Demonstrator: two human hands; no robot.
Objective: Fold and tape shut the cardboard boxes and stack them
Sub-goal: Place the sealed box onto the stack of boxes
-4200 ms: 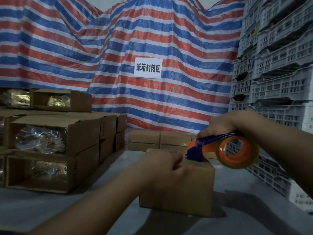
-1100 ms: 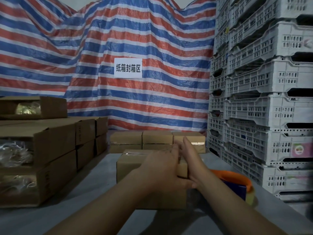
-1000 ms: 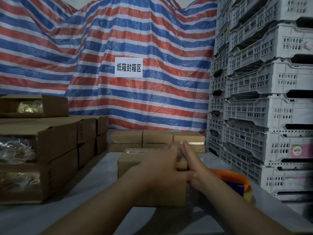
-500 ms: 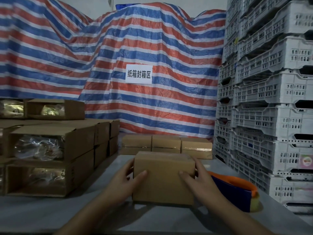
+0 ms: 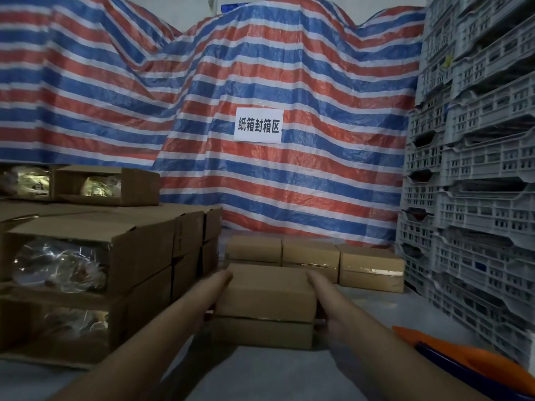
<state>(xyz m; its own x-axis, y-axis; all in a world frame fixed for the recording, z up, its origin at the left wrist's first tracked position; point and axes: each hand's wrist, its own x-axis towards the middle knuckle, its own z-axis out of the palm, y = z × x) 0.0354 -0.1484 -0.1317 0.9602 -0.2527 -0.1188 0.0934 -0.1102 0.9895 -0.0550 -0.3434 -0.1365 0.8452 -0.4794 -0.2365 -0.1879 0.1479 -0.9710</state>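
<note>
Pushed farther along the grey tabletop [image 5: 376, 308] since half a second ago, the taped cardboard box [image 5: 265, 299] now sits just before three sealed boxes [image 5: 312, 263]. Left hand [image 5: 215, 287] and right hand [image 5: 320, 290] press its smooth sides; whether their fingers lie straight or curled, I cannot tell.

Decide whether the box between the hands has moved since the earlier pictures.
Yes. The box has gone forward, toward the taped boxes by the tarp.

hands [image 5: 220, 287]: 2 | sealed boxes [image 5: 265, 302]: 4 | tape dispenser [image 5: 469, 363]: 1 | paper sign [image 5: 258, 125]: 1
</note>
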